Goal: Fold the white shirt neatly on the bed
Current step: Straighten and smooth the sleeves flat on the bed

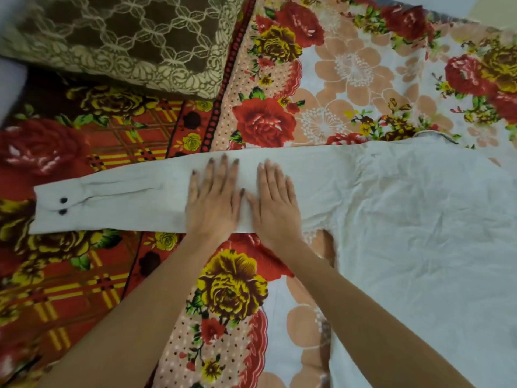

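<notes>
While the white shirt [405, 219] lies spread, both hands press its sleeve [134, 203], fingers [223, 169] flat, apart.

Soft even light, blurred edges

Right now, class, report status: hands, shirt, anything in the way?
Both hands flat, open: left hand, right hand pressing the sleeve. White shirt spread out, unfolded. Brown pillow lies beyond the sleeve, not touching.

Both flat hands [243, 200] on shirt sleeve [134, 197]
</notes>
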